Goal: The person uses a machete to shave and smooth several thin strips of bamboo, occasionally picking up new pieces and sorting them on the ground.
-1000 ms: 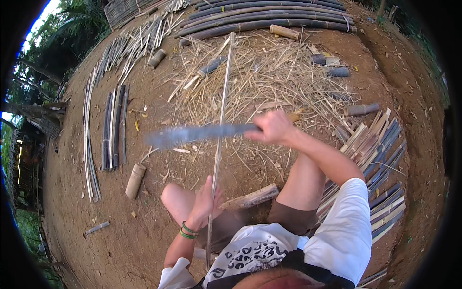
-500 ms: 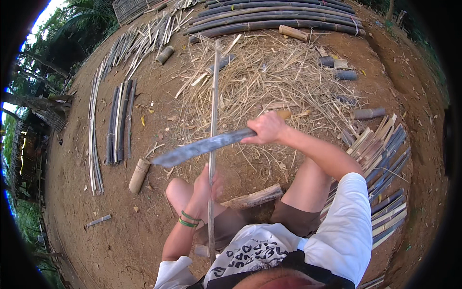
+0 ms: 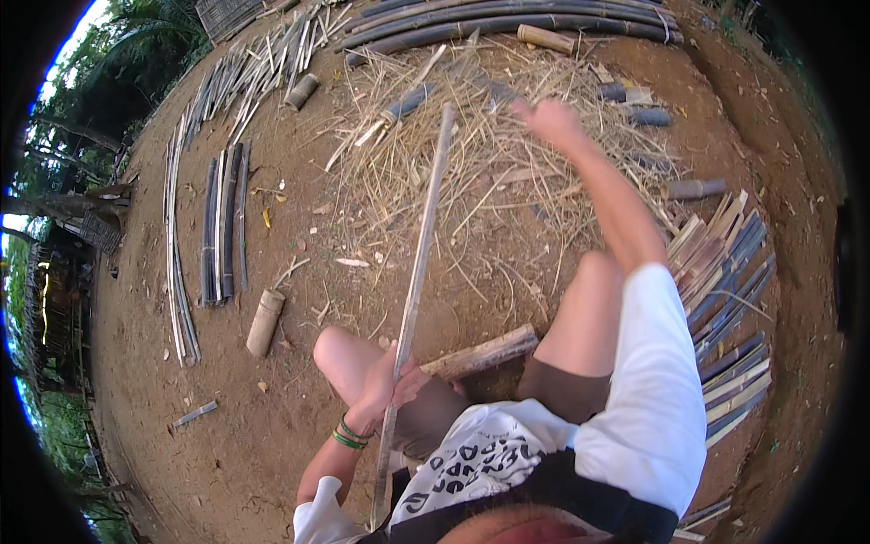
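My left hand [image 3: 391, 388] is closed around a long, narrow bamboo strip [image 3: 423, 236]. The strip slants up and away from beside my lap, its far end over the shavings. Out ahead, my right hand [image 3: 555, 125] grips a machete, its handle mostly hidden in my fingers. The machete's blade [image 3: 494, 89] is smeared by motion and points forward and left, apart from the strip's tip. A short, thick piece of wood [image 3: 485, 352] lies on the ground between my bent legs.
Pale shavings [image 3: 517, 181] heap up ahead, with dark bamboo poles [image 3: 507, 29] behind. Split bamboo slats [image 3: 725, 272] are stacked at my right. Bundled strips [image 3: 224, 222] and a cut bamboo section [image 3: 265, 324] lie on the brown dirt at left.
My right hand has swung the machete forward, away from the strip that its blade had crossed. The strip's far end has tilted right and lowered; my left hand still holds it.
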A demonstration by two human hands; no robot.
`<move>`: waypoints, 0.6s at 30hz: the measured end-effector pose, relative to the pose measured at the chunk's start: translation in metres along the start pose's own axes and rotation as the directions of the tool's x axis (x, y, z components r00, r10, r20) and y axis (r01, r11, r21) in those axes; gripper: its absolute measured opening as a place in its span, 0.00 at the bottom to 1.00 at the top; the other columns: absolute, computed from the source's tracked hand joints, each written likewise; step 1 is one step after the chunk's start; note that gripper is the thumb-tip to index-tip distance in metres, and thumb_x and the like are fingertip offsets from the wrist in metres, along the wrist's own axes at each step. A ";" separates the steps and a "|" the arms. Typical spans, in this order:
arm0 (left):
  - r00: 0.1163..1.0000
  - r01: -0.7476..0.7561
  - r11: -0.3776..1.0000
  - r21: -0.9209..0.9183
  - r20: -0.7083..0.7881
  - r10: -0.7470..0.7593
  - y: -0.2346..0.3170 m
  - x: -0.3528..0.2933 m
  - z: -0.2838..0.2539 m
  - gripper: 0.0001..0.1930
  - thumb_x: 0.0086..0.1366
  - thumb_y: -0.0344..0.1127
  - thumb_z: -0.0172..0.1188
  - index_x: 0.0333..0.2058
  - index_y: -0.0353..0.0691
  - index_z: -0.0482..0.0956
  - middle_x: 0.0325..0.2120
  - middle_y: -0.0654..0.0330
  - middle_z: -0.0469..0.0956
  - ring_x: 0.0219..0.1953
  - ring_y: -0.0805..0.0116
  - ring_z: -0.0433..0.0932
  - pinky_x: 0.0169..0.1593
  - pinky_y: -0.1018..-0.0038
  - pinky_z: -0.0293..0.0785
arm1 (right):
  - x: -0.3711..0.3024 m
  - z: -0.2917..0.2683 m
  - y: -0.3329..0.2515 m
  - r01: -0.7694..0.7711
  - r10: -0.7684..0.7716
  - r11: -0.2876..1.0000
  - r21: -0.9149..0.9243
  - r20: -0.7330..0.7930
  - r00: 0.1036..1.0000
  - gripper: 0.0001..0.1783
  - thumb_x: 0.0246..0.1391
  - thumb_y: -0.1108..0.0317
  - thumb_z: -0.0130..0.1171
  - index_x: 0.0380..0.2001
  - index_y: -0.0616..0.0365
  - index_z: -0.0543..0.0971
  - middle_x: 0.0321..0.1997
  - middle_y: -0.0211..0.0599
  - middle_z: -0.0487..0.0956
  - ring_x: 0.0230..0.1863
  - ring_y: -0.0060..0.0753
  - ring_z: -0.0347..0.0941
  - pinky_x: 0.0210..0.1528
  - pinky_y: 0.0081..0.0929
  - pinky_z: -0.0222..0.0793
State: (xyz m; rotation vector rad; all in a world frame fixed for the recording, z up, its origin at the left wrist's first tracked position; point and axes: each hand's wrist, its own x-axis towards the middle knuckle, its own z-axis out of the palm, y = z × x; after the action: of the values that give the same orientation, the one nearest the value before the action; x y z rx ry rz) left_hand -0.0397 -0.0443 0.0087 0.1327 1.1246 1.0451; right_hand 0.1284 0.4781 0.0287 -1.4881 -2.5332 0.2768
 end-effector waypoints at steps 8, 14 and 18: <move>0.986 0.097 0.923 -0.372 0.159 -0.039 -0.010 -0.002 -0.030 0.32 0.70 0.70 0.36 0.21 0.47 0.60 0.08 0.71 0.52 0.08 0.78 0.51 0.12 0.81 0.48 | -0.039 0.024 0.026 -0.081 0.129 0.947 0.311 -0.135 0.982 0.47 0.63 0.28 0.37 0.24 0.64 0.83 0.22 0.49 0.80 0.26 0.49 0.77 0.33 0.46 0.69; 0.968 0.093 0.862 -0.498 0.248 0.038 0.022 0.016 -0.006 0.35 0.63 0.78 0.42 0.22 0.48 0.60 0.07 0.71 0.54 0.06 0.79 0.50 0.10 0.81 0.48 | -0.137 0.023 -0.055 0.245 -0.267 0.853 0.461 -0.019 0.964 0.38 0.64 0.33 0.45 0.24 0.59 0.82 0.11 0.38 0.71 0.14 0.34 0.69 0.19 0.35 0.64; 0.908 0.136 0.845 -0.517 0.407 0.103 0.021 0.034 -0.018 0.35 0.63 0.78 0.39 0.24 0.47 0.61 0.08 0.71 0.54 0.07 0.79 0.51 0.11 0.82 0.47 | -0.164 0.015 -0.085 0.431 -0.449 0.788 0.440 -0.068 0.891 0.36 0.62 0.32 0.48 0.24 0.57 0.81 0.10 0.38 0.72 0.12 0.38 0.70 0.18 0.38 0.67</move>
State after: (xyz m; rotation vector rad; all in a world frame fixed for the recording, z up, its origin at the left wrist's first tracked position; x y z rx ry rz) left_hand -0.0655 -0.0151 -0.0109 -0.1003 0.4093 1.2097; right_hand 0.1319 0.2931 0.0243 -0.7015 -2.5181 0.7536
